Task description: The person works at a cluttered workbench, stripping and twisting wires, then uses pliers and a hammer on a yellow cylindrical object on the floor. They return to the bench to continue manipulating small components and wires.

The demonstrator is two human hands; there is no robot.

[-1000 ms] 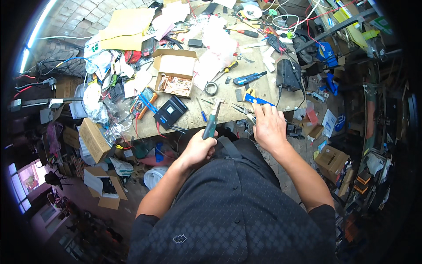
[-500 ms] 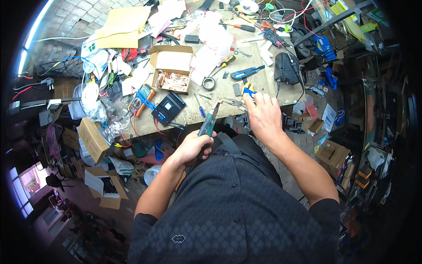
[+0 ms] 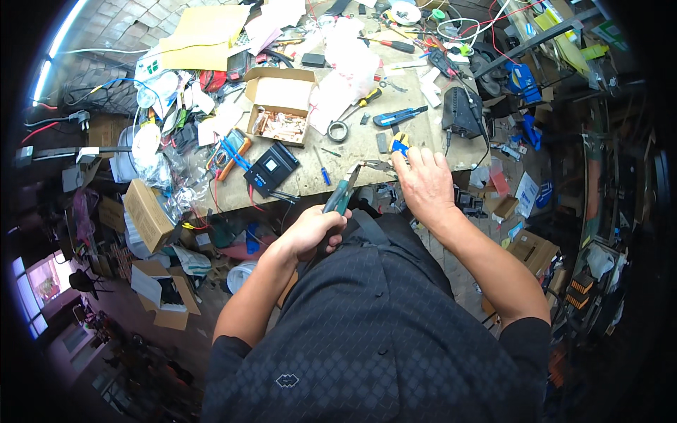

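My left hand (image 3: 315, 231) is closed round green-handled pliers (image 3: 340, 196), their jaws pointing up at the bench edge. My right hand (image 3: 425, 182) is closed on metal pliers (image 3: 379, 166) whose jaws point left; its palm hides their handles. The two sets of jaws meet around a small coppery piece (image 3: 355, 164), too small to make out well. Just beyond my right fingertips is a yellow-and-blue object (image 3: 400, 143); I cannot tell whether it belongs to the pliers. An open cardboard box (image 3: 281, 93) on the bench holds several copper pieces (image 3: 280, 125).
On the bench (image 3: 310, 173) are a black device (image 3: 271, 169), a multimeter (image 3: 229, 154), a tape roll (image 3: 338, 131), a blue utility knife (image 3: 400, 116), screwdrivers and a black power unit (image 3: 462, 113). Cartons (image 3: 163, 292) stand below at the left. Loose cables hang from the bench.
Both hands keep their grip on the pliers. The green-handled pliers have shifted slightly right, and the jaws stay together at the coppery piece. The whole view has shifted a little.
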